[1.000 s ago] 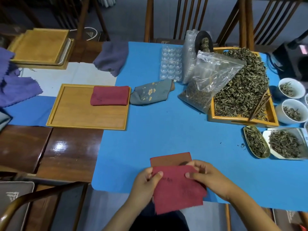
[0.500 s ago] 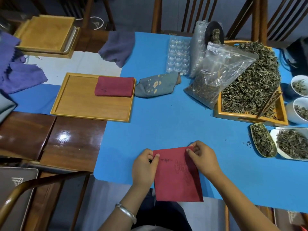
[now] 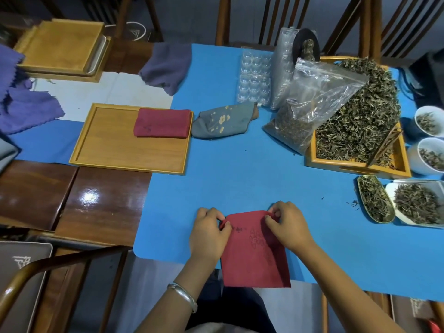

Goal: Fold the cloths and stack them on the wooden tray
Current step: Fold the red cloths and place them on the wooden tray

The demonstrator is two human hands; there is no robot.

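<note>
Since the earlier frame we are seeing the red cloth (image 3: 254,251) brought down flat on the blue mat (image 3: 240,179), its back edge hidden now. Our left hand (image 3: 208,234) is pinching the far-left corner and our right hand (image 3: 286,227) the far-right corner, fingers curled on the fabric. Its long axis is running from us toward the table's middle, and its near end is hanging over the mat's edge. We are judging the wooden tray (image 3: 115,145) with 1 folded red cloth (image 3: 162,123) to lie far-left, nearer our left hand, across open mat.
</note>
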